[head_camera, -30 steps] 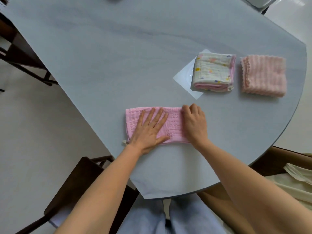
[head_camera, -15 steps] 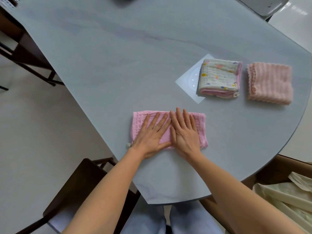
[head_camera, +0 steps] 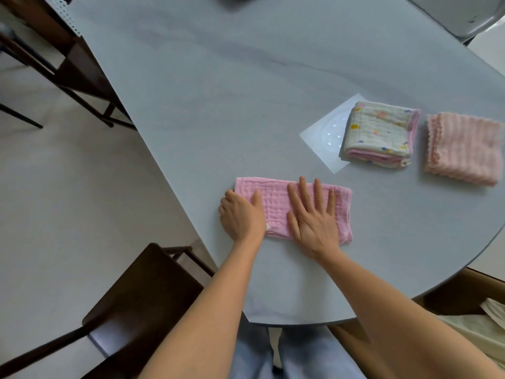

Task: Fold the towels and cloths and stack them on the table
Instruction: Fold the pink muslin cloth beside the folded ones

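Pink cloth point(head_camera: 276, 203), folded into a long strip, lies flat on the grey table point(head_camera: 218, 91) close to its near edge, toward the left side where the edge runs diagonally. The right hand point(head_camera: 314, 217) rests palm-down on the strip's middle, fingers straight and spread, holding nothing. The left hand point(head_camera: 241, 214) sits at the strip's left end with its fingers curled at that edge and the thumb lying on top of the fabric; whether it actually pinches the edge cannot be told. Farther toward the right edge, a folded white cloth with coloured spots point(head_camera: 379, 132) sits partly on a pale square mat point(head_camera: 322, 135), and a folded peach ribbed towel point(head_camera: 464, 149) lies just beside it, apart.
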